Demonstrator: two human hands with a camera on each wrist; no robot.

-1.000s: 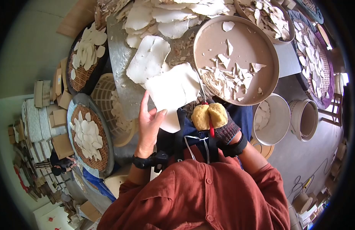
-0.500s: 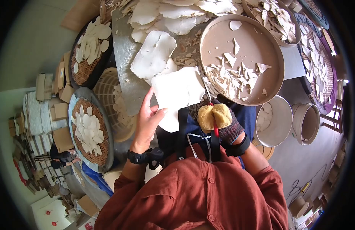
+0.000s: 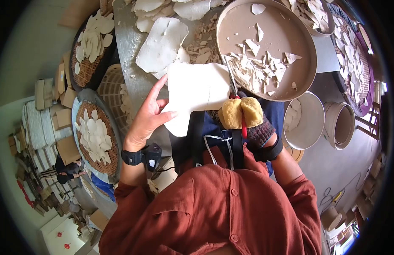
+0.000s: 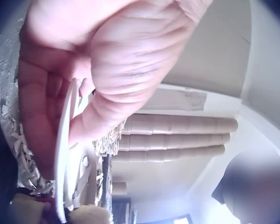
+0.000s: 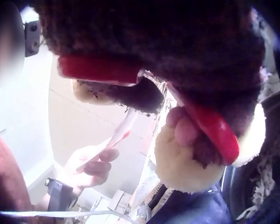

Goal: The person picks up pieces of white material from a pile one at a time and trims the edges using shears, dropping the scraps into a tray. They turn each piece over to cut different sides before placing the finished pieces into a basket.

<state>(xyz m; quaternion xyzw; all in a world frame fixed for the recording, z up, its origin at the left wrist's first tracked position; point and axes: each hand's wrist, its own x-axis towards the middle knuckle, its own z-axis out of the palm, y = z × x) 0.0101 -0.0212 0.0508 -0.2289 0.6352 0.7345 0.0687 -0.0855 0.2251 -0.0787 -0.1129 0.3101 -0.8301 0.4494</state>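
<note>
My left hand (image 3: 148,114) pinches a thin, stiff white sheet (image 3: 199,85) between thumb and fingers at its left edge. Straight edges and a corner notch show on the sheet, plus a short line like a slit at its right. My right hand (image 3: 261,134), in a dark knitted glove, grips shears with red handles (image 5: 210,126). Yellow foam padding (image 3: 231,114) is wrapped about the grips. The metal blades (image 3: 230,72) point away from me, along the sheet's right edge. In the right wrist view the handles stand spread apart; bare fingertips poke from the glove.
A round tray (image 3: 286,85) of white scraps stands ahead on a metal table (image 3: 129,55), beside piled irregular white sheets (image 3: 161,44). A white bucket (image 3: 309,119) stands to the right. Woven trays (image 3: 84,146) of white pieces and a plastic basket (image 3: 109,85) are at left.
The white sheet has turned slightly clockwise beside the blades, with my left hand still pinching it. The head view has shifted, so the surroundings sit higher in it.
</note>
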